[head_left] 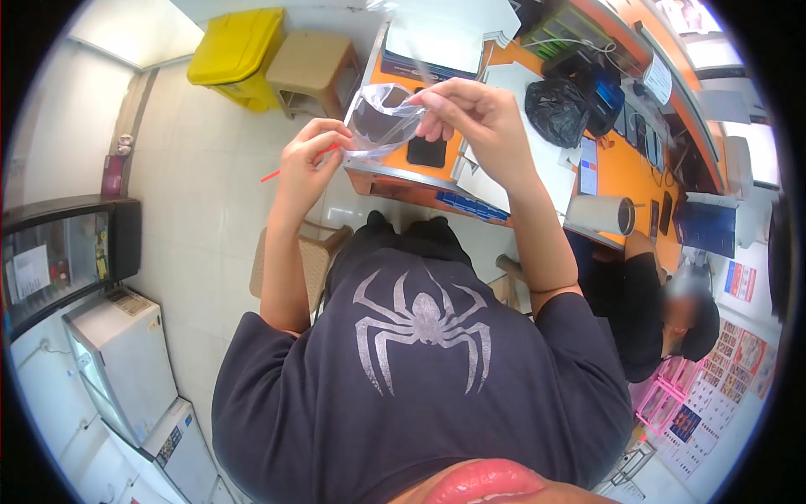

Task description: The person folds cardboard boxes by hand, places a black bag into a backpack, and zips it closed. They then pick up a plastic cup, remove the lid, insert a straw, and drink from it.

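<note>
Both my hands are raised in front of me over the near edge of an orange counter (621,164). My left hand (309,160) pinches the lower edge of a clear plastic sleeve (384,124) with a dark flat item inside. A thin red strip (270,175) sticks out from under this hand. My right hand (470,118) grips the sleeve's top right corner with its fingertips. A black phone (426,152) lies flat on the counter just below the sleeve.
The counter holds a black plastic bag (557,109), white papers (520,84), a roll (600,214) and several phones. Another person in black (646,311) sits at right. A yellow bin (238,50) and a tan stool (312,69) stand on the tiled floor. A wooden stool (315,256) is under me.
</note>
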A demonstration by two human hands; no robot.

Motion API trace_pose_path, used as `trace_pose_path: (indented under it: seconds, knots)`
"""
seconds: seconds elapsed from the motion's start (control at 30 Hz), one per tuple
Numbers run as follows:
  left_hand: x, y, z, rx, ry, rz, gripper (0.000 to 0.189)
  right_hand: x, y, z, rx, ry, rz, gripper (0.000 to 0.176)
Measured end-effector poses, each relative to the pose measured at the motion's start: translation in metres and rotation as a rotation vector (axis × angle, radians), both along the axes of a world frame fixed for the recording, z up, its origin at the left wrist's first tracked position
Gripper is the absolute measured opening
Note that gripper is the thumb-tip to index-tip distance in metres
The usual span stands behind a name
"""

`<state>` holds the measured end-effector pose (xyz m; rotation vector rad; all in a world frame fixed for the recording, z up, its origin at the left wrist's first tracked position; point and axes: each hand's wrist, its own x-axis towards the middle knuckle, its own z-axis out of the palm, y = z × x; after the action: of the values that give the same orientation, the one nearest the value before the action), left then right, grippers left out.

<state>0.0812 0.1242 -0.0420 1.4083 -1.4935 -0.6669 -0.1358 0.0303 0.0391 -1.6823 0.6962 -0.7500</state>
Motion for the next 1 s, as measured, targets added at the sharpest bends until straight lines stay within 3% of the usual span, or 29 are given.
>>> trace_pose_path:
  seconds: [0.1,0.17,0.3,0.5,1.0]
  knots:
    - [0.000,0.000,0.005,0.118,-0.036,-0.019,0.013,0.015,0.003,-0.005,-0.060,0.065,-0.040,0.018]
    - [0.002,-0.003,-0.005,0.040,-0.124,-0.005,0.014,0.022,0.006,-0.008,-0.125,0.092,-0.060,0.016]
    - [-0.006,-0.003,0.020,0.028,-0.182,0.003,0.022,0.029,0.010,-0.007,-0.186,0.058,-0.106,0.016]
    - [0.011,-0.011,-0.009,0.043,-0.363,-0.061,0.019,0.031,0.014,-0.003,-0.158,-0.040,-0.155,0.017]
    - [0.008,-0.006,-0.011,-0.044,-0.282,-0.064,0.019,0.041,0.023,-0.010,-0.175,-0.073,-0.188,0.018]
